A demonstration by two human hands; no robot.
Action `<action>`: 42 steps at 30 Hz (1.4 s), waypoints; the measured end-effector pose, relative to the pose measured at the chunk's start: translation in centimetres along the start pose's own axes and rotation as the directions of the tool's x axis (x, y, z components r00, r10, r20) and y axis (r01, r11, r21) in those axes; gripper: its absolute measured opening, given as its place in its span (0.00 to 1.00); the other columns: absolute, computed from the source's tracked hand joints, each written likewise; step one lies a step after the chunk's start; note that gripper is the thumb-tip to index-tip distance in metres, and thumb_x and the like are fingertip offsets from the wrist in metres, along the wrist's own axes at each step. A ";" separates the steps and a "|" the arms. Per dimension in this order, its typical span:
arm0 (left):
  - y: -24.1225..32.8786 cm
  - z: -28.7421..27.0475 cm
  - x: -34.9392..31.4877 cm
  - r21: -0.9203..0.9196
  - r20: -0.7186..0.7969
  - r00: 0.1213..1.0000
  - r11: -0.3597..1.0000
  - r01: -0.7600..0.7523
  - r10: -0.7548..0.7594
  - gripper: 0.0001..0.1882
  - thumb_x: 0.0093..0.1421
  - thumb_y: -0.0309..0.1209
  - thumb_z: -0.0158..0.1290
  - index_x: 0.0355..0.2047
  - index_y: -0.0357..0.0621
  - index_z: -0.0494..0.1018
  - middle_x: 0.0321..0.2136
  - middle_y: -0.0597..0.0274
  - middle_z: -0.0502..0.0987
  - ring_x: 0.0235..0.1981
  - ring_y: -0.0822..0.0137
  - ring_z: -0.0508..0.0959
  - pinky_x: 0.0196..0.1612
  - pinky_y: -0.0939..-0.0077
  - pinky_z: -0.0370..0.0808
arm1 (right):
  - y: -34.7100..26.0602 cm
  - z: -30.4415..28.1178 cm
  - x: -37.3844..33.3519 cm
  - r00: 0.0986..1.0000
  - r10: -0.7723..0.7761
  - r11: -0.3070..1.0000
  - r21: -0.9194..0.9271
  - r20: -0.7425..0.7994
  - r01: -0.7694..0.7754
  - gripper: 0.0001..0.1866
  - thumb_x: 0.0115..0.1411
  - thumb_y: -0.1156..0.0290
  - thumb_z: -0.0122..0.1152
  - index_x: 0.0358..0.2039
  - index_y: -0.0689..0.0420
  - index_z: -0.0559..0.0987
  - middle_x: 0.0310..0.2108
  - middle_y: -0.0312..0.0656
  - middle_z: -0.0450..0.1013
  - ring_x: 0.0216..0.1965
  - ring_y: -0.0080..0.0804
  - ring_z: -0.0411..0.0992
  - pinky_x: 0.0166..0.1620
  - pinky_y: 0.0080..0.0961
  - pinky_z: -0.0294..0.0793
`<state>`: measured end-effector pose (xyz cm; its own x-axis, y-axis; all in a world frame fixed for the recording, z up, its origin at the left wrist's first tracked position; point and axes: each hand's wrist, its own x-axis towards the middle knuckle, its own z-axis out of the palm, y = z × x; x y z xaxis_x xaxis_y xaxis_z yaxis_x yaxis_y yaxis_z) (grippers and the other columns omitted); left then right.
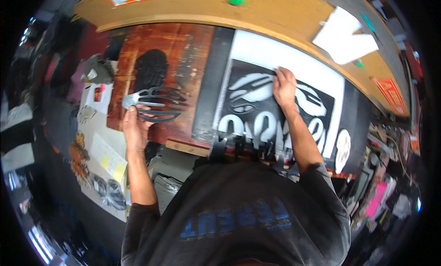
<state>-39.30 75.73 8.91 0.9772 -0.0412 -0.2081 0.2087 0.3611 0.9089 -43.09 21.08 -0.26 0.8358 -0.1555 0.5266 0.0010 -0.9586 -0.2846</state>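
My left hand (135, 130) pinches a dark, thin cut-out piece (158, 115) with long curved slots, fingers closed at its pale grey end. It is held over the reddish-brown wooden board (177, 73), partly in front of a black sole-shaped patch (150, 68). On the right, my right hand (285, 86) has its fingers bent together at the upper edge of a black sheet (245, 68). Curved and horseshoe-shaped white areas show across this sheet, and a white sheet (255, 45) lies beneath it. What exactly the right fingertips pinch is partly hidden.
A yellow wooden shelf (211, 13) runs along the bench's far side, with white paper (344, 36) on it. A white cut-out (342, 151) lies at the right. Papers (108, 155) and a clear plastic bag (110, 192) lie at the left; piled materials (379, 192) stand at the right.
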 end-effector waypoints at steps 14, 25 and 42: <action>6.3 1.5 7.4 0.571 0.175 0.942 0.750 -0.335 0.287 0.10 0.72 0.20 0.50 0.52 0.36 0.75 0.51 0.57 0.84 0.48 0.74 0.81 0.55 0.77 0.76 | -5.4 -1.5 -4.4 0.985 0.162 0.970 0.175 0.063 -0.171 0.13 0.61 0.77 0.63 0.46 0.59 0.86 0.52 0.51 0.80 0.55 0.53 0.75 0.61 0.43 0.74; -2.8 -8.7 8.9 0.827 0.558 0.830 -0.061 -0.558 -0.029 0.29 0.53 0.22 0.59 0.58 0.51 0.75 0.72 0.42 0.64 0.75 0.35 0.59 0.74 0.45 0.59 | -4.6 -0.4 -4.8 0.997 0.079 0.988 0.129 0.009 -0.079 0.13 0.58 0.79 0.62 0.43 0.58 0.86 0.49 0.50 0.81 0.53 0.54 0.76 0.60 0.45 0.75; -5.1 0.9 8.5 0.806 0.559 0.763 0.001 -0.591 0.325 0.33 0.63 0.35 0.65 0.66 0.42 0.69 0.65 0.39 0.71 0.66 0.42 0.71 0.68 0.53 0.69 | -7.3 -5.5 -3.2 0.892 0.265 0.919 0.186 0.366 -0.349 0.05 0.65 0.75 0.63 0.38 0.60 0.85 0.41 0.48 0.81 0.44 0.44 0.81 0.52 0.35 0.81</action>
<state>-31.98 72.67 2.84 0.8344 -0.4350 0.3386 -0.5473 -0.7265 0.4155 -48.78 27.27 4.57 0.9469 -0.3051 0.1012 -0.1886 -0.7823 -0.5937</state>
